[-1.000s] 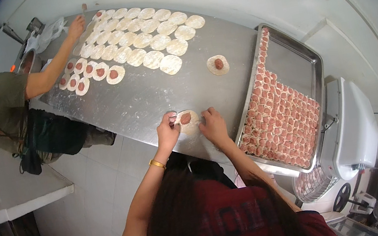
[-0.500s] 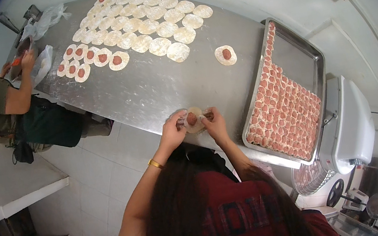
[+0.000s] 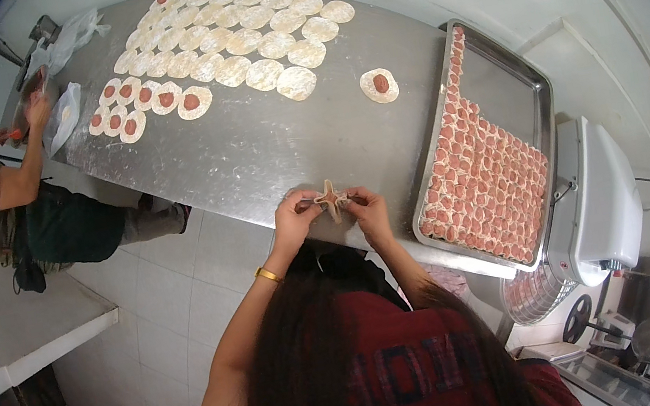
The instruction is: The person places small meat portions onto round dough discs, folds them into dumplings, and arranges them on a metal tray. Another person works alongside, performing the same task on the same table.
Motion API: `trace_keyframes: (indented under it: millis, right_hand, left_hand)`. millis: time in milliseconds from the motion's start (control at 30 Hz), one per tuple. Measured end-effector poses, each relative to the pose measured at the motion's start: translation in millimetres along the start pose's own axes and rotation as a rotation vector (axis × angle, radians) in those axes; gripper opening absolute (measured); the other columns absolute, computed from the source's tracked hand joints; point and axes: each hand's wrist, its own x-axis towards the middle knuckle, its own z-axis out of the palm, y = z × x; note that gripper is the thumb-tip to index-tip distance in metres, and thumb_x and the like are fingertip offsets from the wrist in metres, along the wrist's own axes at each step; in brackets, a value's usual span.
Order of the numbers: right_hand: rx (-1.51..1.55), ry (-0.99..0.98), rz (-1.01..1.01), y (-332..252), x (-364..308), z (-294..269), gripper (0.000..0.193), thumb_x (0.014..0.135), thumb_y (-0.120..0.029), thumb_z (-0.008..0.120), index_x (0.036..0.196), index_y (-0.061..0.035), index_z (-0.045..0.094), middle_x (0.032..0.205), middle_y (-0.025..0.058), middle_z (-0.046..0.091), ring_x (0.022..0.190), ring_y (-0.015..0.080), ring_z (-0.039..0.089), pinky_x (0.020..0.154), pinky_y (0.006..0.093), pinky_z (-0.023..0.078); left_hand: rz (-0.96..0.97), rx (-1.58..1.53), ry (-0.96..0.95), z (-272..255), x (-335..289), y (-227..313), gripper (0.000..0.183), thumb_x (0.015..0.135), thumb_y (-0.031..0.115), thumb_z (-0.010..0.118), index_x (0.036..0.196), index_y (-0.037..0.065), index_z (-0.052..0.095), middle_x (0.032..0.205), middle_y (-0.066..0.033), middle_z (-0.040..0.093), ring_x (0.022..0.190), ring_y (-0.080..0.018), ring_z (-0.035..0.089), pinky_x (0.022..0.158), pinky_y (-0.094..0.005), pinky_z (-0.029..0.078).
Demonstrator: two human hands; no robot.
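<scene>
Between my hands, over the near edge of the steel table (image 3: 248, 155), is a dumpling wrapper (image 3: 330, 199) with meat filling, its sides drawn up into a four-pointed star. My left hand (image 3: 293, 215) pinches its left side and my right hand (image 3: 366, 211) pinches the right. A single wrapper with a lump of meat (image 3: 380, 85) lies flat farther off on the table. To my right, a large metal tray (image 3: 430, 153) holds rows of shaped dumplings (image 3: 485, 192) with meat showing on top.
Rows of plain round wrappers (image 3: 242, 40) cover the table's far part; several meat-topped ones (image 3: 166, 100) lie at left. A co-worker (image 3: 41, 199) at the left end holds a bowl and an orange-handled tool. A white machine (image 3: 600, 200) stands beyond the tray. Plastic bags (image 3: 70, 39) lie far left.
The wrapper in my hands has gone from a nearly flat round to a folded star shape. My fingers have drawn its sides inward. The co-worker's hands have shifted at the bowl.
</scene>
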Motion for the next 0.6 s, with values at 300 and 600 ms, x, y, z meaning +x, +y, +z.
trace_keyframes:
  millis: [300, 600]
  right_hand:
    - [0.11, -0.079, -0.042, -26.0, -11.0, 5.5, 0.023, 0.079, 0.004, 0.059, 0.102, 0.0017, 0.059, 0.09, 0.0067, 0.064, 0.085, 0.0133, 0.06, 0.075, 0.0255, 0.047]
    - [-0.63, -0.066, -0.28, -18.4, 6.5, -1.6, 0.03, 0.072, 0.003, 0.063, 0.101, 0.0004, 0.06, 0.091, 0.0095, 0.065, 0.08, 0.0169, 0.063, 0.071, 0.0282, 0.05]
  left_hand:
    - [0.011, -0.193, -0.007, -1.6, -4.8, 12.1, 0.02, 0.076, -0.007, 0.063, 0.091, 0.003, 0.055, 0.093, -0.0023, 0.059, 0.089, -0.0103, 0.058, 0.077, -0.0236, 0.047]
    - [0.058, 0.057, -0.014, -7.4, -8.5, 7.9, 0.018, 0.075, -0.007, 0.063, 0.091, -0.001, 0.057, 0.095, -0.0061, 0.06, 0.088, -0.0144, 0.061, 0.075, -0.0244, 0.05]
